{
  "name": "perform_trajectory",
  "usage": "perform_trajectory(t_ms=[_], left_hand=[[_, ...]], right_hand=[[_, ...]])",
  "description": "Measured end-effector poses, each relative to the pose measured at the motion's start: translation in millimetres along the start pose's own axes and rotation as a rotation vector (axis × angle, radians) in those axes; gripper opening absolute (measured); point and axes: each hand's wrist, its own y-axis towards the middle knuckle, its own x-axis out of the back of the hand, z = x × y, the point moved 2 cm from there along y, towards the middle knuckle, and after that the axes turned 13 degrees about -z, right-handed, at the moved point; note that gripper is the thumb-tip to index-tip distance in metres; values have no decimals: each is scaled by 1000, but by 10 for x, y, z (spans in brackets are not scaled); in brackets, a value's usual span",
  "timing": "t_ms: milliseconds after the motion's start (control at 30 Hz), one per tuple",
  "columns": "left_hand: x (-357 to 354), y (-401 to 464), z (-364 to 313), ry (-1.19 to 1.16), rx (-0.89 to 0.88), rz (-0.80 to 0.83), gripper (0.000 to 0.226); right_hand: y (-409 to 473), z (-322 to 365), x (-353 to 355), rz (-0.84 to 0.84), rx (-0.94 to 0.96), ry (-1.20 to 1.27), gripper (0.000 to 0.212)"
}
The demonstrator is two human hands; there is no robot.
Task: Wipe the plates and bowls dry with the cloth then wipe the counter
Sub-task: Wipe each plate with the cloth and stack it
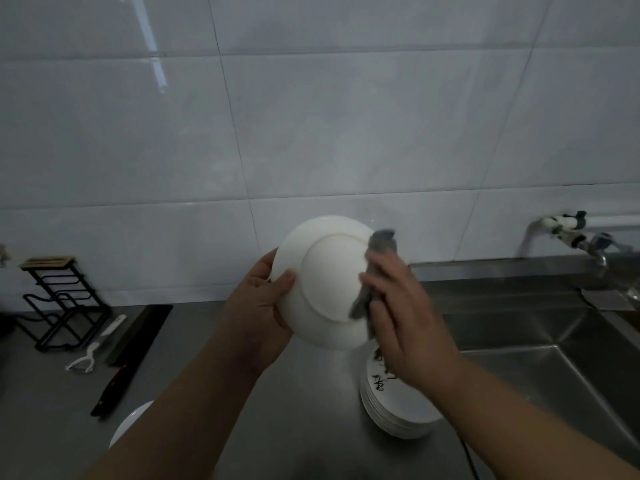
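Gripping the rim of a round white ceramic plate (323,278), the left hand (258,306) holds it tilted up above the grey steel counter (304,410), its underside and foot ring facing the camera; the thumb lies on the back of the rim and the fingers curl behind. The right hand (401,313) presses a crumpled grey cloth (375,268) against the plate's right side, fingers bent over the fabric and holding it — part of the cloth sticks up above the hand.

Below the right wrist, a stack of white plates with black brush markings (391,400) sits on the counter just beside the steel sink (540,341). Another white dish (130,424) shows at the lower left, partly hidden by the left forearm. Further left lie a dark-handled knife (110,389), a white peeler (86,360) and a black wire rack (59,299) — all well apart from the hands. A wall tap (568,233) juts out over the sink.
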Motion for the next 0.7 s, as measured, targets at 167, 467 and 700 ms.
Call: perform_trajectory(t_ms=[167,467,700], left_hand=[[-64,-80,25,148,74,117,54],[17,-34,-41,10,-33,31,53],[-80,-63,-14,-25,-76,2,59]], right_hand=[[611,-58,156,141,-77,81,69],[-13,15,59,18,-70,-15,61],[531,-33,32,-38,-118,-16,54]])
